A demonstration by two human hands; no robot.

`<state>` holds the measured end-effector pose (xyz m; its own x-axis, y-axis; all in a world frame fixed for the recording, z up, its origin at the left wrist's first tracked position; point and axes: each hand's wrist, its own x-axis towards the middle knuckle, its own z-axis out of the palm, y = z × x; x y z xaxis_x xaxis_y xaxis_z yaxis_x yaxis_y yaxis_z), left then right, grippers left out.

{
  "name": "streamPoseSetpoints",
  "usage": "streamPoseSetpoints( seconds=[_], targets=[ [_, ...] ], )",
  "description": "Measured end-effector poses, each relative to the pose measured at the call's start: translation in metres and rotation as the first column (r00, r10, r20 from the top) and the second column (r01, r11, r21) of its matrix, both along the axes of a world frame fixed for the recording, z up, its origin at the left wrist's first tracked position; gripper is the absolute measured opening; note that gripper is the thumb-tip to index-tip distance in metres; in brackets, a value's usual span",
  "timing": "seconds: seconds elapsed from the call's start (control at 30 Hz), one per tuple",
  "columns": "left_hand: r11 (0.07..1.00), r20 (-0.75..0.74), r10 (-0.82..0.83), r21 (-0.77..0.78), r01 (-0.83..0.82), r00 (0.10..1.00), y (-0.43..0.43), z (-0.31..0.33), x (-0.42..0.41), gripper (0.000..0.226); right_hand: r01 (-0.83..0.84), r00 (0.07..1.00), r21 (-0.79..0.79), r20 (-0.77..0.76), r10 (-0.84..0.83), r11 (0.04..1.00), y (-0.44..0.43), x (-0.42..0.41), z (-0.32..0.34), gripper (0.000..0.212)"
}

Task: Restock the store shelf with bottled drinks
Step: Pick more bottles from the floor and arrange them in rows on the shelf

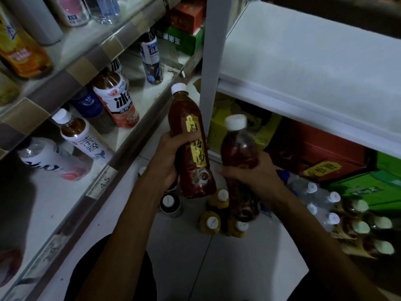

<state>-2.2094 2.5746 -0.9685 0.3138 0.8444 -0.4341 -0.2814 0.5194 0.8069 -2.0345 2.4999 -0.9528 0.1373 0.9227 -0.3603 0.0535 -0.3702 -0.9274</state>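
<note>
My left hand (168, 156) grips a dark red drink bottle (186, 127) with a white cap and a yellow label strip, held upright above the floor. My right hand (251, 170) grips a second dark red bottle (237, 148) with a white cap, just to the right of the first. Both bottles hang in the aisle between the shelves. The store shelf (71, 187) on the left has a white board with a few bottles standing toward its back.
Several yellow-capped and dark bottles (217, 211) stand on the floor below my hands. Packs of water and tea bottles (338, 216) lie at right. A white shelf board (314, 68) and upright post (211, 61) stand right, cartons (325, 153) beneath. A price tag (104, 180) marks the left shelf edge.
</note>
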Motion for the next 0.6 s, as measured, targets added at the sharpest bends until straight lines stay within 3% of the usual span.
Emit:
streamPoseSetpoints(
  seconds=[0.07,0.17,0.27,0.4,0.6],
  targets=[
    [1.0,-0.037,0.0,0.016,0.0,0.999,-0.004,-0.002,0.004,0.041,-0.036,0.997,-0.049,0.068,0.039,0.998,0.001,-0.001,0.0,0.032],
    [1.0,-0.017,0.005,-0.027,-0.006,1.0,-0.012,-0.003,0.008,0.055,0.107,0.994,-0.134,0.026,-0.104,0.985,0.004,0.003,0.002,0.032],
    [0.999,0.009,0.002,-0.044,-0.001,1.0,-0.016,-0.003,0.009,0.061,0.229,0.972,-0.288,0.021,-0.233,0.93,0.007,0.012,-0.003,0.051],
    [0.997,-0.01,-0.066,-0.052,0.065,0.998,-0.021,-0.005,0.01,0.062,0.141,0.962,-0.448,-0.149,-0.23,0.883,0.005,0.021,0.002,0.066],
    [0.988,-0.026,-0.134,-0.084,0.131,0.991,-0.031,-0.006,0.014,0.063,0.141,0.965,-0.412,-0.144,-0.217,0.9,0.001,0.016,-0.005,0.031]
  ],
)
